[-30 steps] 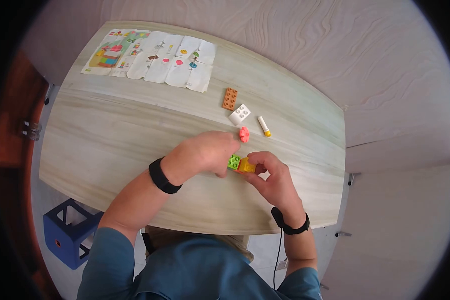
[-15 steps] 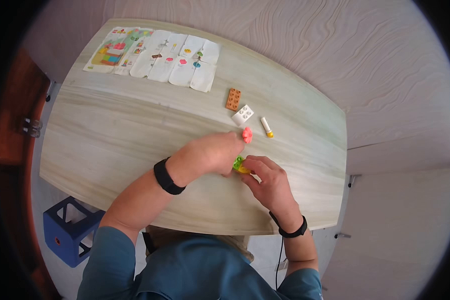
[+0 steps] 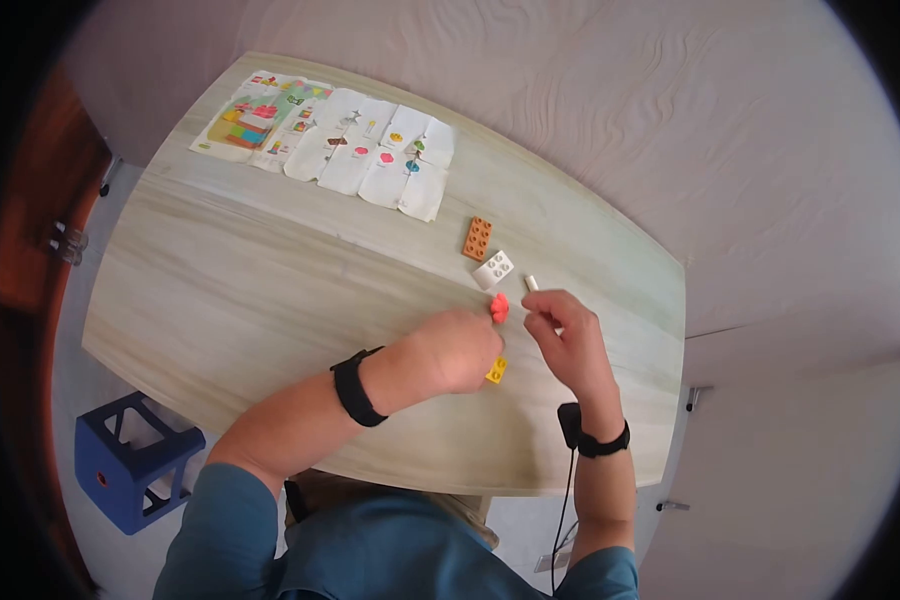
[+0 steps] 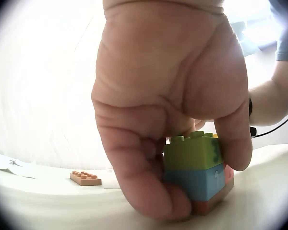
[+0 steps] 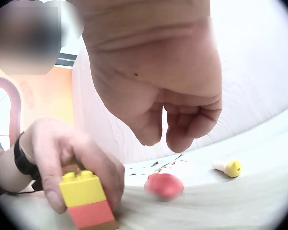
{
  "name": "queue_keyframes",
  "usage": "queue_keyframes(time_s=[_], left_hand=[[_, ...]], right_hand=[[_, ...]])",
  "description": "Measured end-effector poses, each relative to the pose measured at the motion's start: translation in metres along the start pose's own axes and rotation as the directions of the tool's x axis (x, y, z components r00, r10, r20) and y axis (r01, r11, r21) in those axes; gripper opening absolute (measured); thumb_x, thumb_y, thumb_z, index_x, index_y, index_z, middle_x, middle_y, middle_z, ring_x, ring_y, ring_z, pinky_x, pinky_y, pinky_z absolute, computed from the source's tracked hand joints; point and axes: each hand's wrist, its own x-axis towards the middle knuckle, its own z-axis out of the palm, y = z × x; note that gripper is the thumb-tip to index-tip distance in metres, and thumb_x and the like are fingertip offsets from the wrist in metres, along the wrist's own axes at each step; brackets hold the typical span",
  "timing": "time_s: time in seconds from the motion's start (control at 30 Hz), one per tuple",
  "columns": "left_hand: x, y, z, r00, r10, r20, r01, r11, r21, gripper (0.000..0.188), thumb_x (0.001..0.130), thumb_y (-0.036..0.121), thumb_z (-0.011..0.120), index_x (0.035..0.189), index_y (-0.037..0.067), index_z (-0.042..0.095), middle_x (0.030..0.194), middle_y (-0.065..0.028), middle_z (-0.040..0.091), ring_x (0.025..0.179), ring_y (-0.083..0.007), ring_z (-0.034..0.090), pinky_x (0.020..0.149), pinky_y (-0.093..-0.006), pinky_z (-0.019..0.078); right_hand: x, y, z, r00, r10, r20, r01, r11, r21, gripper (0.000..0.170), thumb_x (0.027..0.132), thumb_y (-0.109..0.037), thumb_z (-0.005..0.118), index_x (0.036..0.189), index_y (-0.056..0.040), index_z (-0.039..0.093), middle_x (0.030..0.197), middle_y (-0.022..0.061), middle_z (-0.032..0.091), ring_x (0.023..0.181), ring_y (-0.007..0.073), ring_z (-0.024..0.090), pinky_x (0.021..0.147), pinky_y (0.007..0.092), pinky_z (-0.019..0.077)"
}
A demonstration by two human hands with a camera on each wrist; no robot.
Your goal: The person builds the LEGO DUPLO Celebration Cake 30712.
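Note:
My left hand (image 3: pixel 452 352) grips a stack of bricks; the left wrist view shows a green brick (image 4: pixel 194 154) on a blue brick (image 4: pixel 197 182), with a brown base under them. In the right wrist view a yellow brick (image 5: pixel 83 189) sits on a red brick (image 5: pixel 92 214) in the same stack. My right hand (image 3: pixel 574 345) hovers right of the stack, fingers bent, holding nothing. Near its fingertips lies a white stick (image 3: pixel 531 284), whose yellow tip (image 5: pixel 234 168) shows in the right wrist view. A pink flower piece (image 3: pixel 500 308) is just beyond my left hand.
An orange-brown brick (image 3: pixel 477 239) and a white brick (image 3: pixel 493 269) lie on the table beyond the flower piece. A creased picture sheet (image 3: pixel 335 140) is spread at the far left. A blue stool (image 3: pixel 120 475) stands on the floor at left.
My right hand has let go of the yellow brick and moved away from the stack, toward the white stick. My left hand stays at the stack. The head view has shifted slightly.

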Motion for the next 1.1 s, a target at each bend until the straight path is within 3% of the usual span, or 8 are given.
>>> queue_keyframes(time_s=[0.23, 0.27, 0.47, 0.6, 0.77, 0.9, 1.03, 1.1], left_hand=[[-0.002, -0.010, -0.006, 0.990, -0.093, -0.103, 0.097, 0.995, 0.029, 0.026, 0.085, 0.025, 0.081, 0.103, 0.007, 0.076, 0.105, -0.0152, 0.072, 0.099, -0.0334, 0.074, 0.086, -0.0454, 0.0615], [-0.003, -0.011, -0.009, 0.989, -0.109, -0.100, 0.111, 0.994, 0.011, 0.026, 0.085, 0.025, 0.081, 0.103, 0.008, 0.076, 0.107, -0.0154, 0.072, 0.099, -0.0334, 0.074, 0.086, -0.0453, 0.0616], [-0.005, -0.012, -0.018, 0.993, -0.112, -0.046, 0.112, 0.994, 0.009, 0.028, 0.084, 0.028, 0.083, 0.104, 0.008, 0.078, 0.108, -0.0137, 0.073, 0.103, -0.0316, 0.073, 0.089, -0.0437, 0.0609], [-0.008, -0.014, -0.020, 0.993, -0.099, -0.061, 0.098, 0.995, -0.013, 0.029, 0.083, 0.028, 0.084, 0.103, 0.008, 0.078, 0.108, -0.0133, 0.073, 0.104, -0.0302, 0.073, 0.091, -0.0430, 0.0605], [-0.003, -0.020, -0.009, 0.990, -0.031, -0.139, 0.025, 0.999, -0.042, 0.031, 0.082, 0.025, 0.085, 0.106, 0.008, 0.077, 0.108, -0.0140, 0.073, 0.103, -0.0311, 0.073, 0.089, -0.0442, 0.0603], [-0.004, -0.016, -0.018, 0.994, -0.077, -0.072, 0.072, 0.995, -0.073, 0.028, 0.081, 0.020, 0.084, 0.104, 0.006, 0.077, 0.107, -0.0111, 0.075, 0.102, -0.0301, 0.074, 0.085, -0.0434, 0.0610], [-0.004, -0.018, -0.014, 0.995, -0.066, -0.076, 0.063, 0.997, -0.042, 0.028, 0.080, 0.020, 0.083, 0.105, 0.007, 0.077, 0.105, -0.0125, 0.075, 0.099, -0.0313, 0.075, 0.084, -0.0439, 0.0616], [-0.001, -0.016, -0.012, 0.994, -0.056, -0.099, 0.055, 0.998, -0.015, 0.029, 0.080, 0.019, 0.083, 0.106, 0.007, 0.076, 0.106, -0.0127, 0.075, 0.099, -0.0315, 0.075, 0.084, -0.0440, 0.0619]], right_hand=[[0.082, 0.008, 0.038, 0.990, -0.131, -0.049, 0.114, 0.960, -0.256, 0.026, 0.095, -0.023, 0.073, 0.113, -0.0044, 0.076, 0.107, 0.0143, 0.075, 0.097, 0.0358, 0.069, 0.085, 0.0452, 0.0550], [0.091, 0.007, 0.045, 0.994, -0.080, -0.070, 0.057, 0.957, -0.286, 0.032, 0.092, -0.038, 0.076, 0.105, -0.0080, 0.077, 0.101, 0.0107, 0.075, 0.099, 0.0351, 0.068, 0.087, 0.0488, 0.0504], [0.115, -0.015, 0.064, 0.997, 0.074, 0.008, -0.055, 0.799, -0.599, 0.036, 0.082, -0.043, 0.083, 0.094, -0.0098, 0.075, 0.099, 0.0085, 0.076, 0.101, 0.0304, 0.068, 0.092, 0.0484, 0.0463], [0.120, -0.002, 0.068, 1.000, 0.018, 0.022, -0.002, 0.824, -0.567, 0.032, 0.081, -0.036, 0.083, 0.097, -0.0088, 0.075, 0.098, 0.0096, 0.076, 0.091, 0.0303, 0.069, 0.086, 0.0468, 0.0510], [0.090, -0.022, 0.028, 0.990, 0.136, 0.026, -0.138, 0.981, 0.137, 0.040, 0.084, -0.020, 0.080, 0.117, 0.0008, 0.071, 0.099, 0.0076, 0.073, 0.073, 0.0171, 0.064, 0.070, 0.0329, 0.0549], [0.038, -0.013, -0.003, 0.976, 0.206, 0.069, -0.214, 0.968, 0.130, 0.043, 0.085, -0.008, 0.080, 0.125, 0.0029, 0.069, 0.104, 0.0010, 0.067, 0.073, 0.0068, 0.056, 0.069, 0.0258, 0.0517], [-0.015, 0.017, -0.009, 0.969, 0.207, 0.132, -0.209, 0.978, 0.004, 0.042, 0.085, -0.006, 0.078, 0.126, -0.0011, 0.071, 0.106, 0.0044, 0.068, 0.076, 0.0099, 0.060, 0.071, 0.0266, 0.0529], [-0.039, 0.028, -0.007, 0.953, 0.248, 0.176, -0.234, 0.967, -0.096, 0.040, 0.086, -0.007, 0.075, 0.126, -0.0024, 0.070, 0.112, 0.0114, 0.068, 0.084, 0.0212, 0.068, 0.078, 0.0341, 0.0572]])
